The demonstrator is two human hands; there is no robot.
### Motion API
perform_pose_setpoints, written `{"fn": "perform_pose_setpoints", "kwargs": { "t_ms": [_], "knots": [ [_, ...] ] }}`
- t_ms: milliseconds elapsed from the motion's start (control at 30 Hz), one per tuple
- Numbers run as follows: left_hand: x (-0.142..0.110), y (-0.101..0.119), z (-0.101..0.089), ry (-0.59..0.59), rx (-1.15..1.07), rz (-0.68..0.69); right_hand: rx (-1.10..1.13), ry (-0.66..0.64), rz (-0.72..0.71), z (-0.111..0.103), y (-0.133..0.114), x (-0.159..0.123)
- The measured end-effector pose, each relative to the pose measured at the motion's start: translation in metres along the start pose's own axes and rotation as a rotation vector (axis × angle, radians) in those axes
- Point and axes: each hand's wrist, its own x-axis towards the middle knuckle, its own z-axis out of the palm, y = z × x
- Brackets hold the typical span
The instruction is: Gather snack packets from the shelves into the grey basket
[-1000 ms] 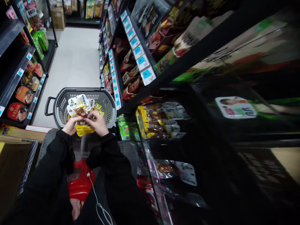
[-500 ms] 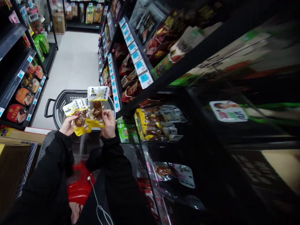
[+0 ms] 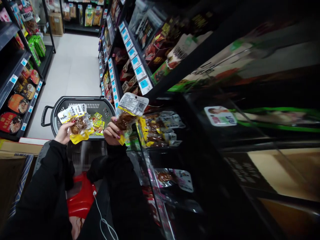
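Observation:
My left hand point(image 3: 64, 132) is closed on a few overlapping snack packets point(image 3: 79, 126), white at the top, yellow at the bottom, with brown food showing through clear film. They are over the near side of a grey shopping basket point(image 3: 58, 113). Small yellow packets point(image 3: 97, 124) lie inside that basket. In my right hand point(image 3: 112, 134) is a single snack packet point(image 3: 125, 115) of similar make, its printed white back facing me, tilted to the right. It is close to a row of yellow-edged packets point(image 3: 156, 133) on the right-hand shelf.
Shelves with blue-and-white price tags point(image 3: 135, 62) line the right side. Bowl-shaped food tubs point(image 3: 18, 104) fill the left shelf. Cardboard boxes point(image 3: 15, 180) stand at lower left. A red object point(image 3: 79, 196) and a white cable point(image 3: 101, 213) are below me. Pale floor point(image 3: 72, 63) runs ahead.
My right hand has drawn one packet away from the others, toward the right shelf, and turned it so its back shows. More of the basket's contents are visible. The view has shifted slightly.

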Motion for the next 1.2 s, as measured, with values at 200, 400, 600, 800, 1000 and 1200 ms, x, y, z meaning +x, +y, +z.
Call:
{"fn": "perform_pose_setpoints", "kwargs": {
  "t_ms": [200,400,600,800,1000,1200],
  "knots": [
    [-0.002,0.001,0.003,0.013,0.003,-0.013,-0.157,0.042,-0.081,-0.011,0.002,-0.001],
    [0.002,0.001,-0.003,0.007,-0.012,0.039,-1.043,0.427,0.016,-0.034,-0.028,0.007],
    [0.004,-0.001,-0.006,-0.054,0.003,0.062,-1.477,0.600,0.076,-0.068,-0.015,0.026],
    [0.001,-0.003,-0.002,-0.057,0.035,0.044,-1.539,0.550,-0.090,-0.042,0.012,0.044],
    [0.002,-0.009,0.001,-0.072,0.034,-0.016,-1.595,-0.072,-0.017,0.019,0.031,0.028],
    [0.002,-0.012,0.002,-0.113,-0.052,-0.026,-1.661,-0.059,-0.048,0.022,0.045,0.026]
  ]
}}
